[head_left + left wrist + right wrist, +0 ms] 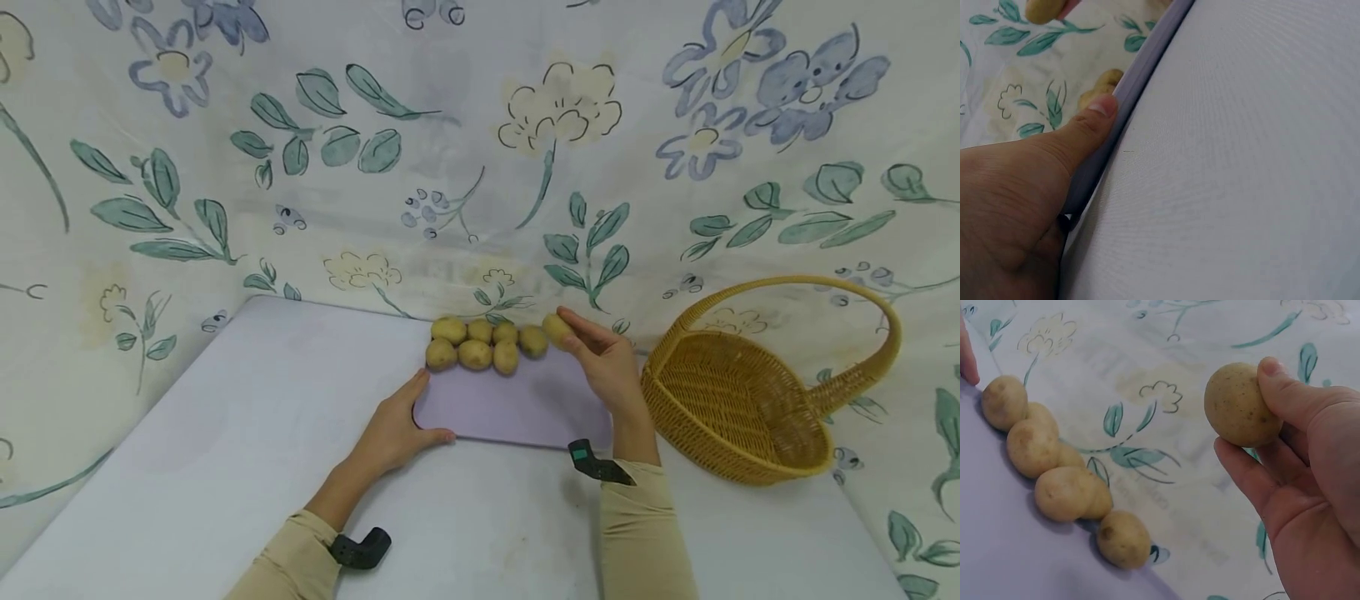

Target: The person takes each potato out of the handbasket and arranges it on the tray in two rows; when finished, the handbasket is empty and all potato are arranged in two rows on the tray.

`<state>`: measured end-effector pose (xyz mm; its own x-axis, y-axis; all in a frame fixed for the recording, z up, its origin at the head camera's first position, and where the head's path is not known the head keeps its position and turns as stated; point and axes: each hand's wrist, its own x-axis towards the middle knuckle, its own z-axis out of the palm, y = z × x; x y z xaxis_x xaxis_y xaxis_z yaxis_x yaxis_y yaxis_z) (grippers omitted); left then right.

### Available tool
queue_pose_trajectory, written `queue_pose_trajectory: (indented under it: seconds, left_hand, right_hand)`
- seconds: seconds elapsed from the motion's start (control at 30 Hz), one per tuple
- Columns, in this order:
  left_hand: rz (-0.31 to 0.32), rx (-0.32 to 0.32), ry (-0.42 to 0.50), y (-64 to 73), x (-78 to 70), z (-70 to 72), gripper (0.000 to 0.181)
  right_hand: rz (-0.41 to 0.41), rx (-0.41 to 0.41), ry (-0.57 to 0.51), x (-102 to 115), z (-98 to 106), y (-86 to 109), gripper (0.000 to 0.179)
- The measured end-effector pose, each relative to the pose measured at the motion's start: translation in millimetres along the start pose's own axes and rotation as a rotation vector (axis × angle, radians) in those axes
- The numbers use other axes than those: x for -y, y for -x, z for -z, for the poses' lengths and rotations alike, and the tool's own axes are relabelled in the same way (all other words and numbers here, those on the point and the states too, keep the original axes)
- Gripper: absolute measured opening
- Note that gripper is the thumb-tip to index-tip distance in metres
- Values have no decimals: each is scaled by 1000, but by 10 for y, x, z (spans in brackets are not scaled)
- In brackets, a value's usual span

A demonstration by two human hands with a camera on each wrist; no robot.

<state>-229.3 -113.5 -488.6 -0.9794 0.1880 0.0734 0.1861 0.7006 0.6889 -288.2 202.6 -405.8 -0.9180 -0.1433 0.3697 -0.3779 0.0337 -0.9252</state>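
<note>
Several potatoes (475, 355) lie in two rows along the far side of a flat lilac tray (517, 408). My right hand (611, 375) pinches another potato (1241, 405) between thumb and fingers, just right of the back row. In the right wrist view this potato is held up, apart from the row of potatoes (1063, 494). At the tray's near left corner, my left hand (390, 429) holds the edge, fingers along the left side and thumb (1094, 115) at the near edge. The left fingers are mostly hidden in the left wrist view.
A brown wicker basket (757, 467) with a tall arched handle stands tilted right of the tray, close to my right forearm. The white table (225, 433) ends at a floral cloth (450, 225) behind the potatoes.
</note>
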Motion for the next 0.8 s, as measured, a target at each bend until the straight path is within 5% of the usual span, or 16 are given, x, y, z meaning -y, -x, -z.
queue_pose_trajectory:
  seconds: [0.6,0.8]
  left_hand:
    - [5,-5,16,-1,4,-12,114]
    - [11,-8,18,3,7,-8,114]
  right_hand:
    - [-125,29,203,-441,-59,4,41]
    - [-101,51,345,-630,-81,-36,38]
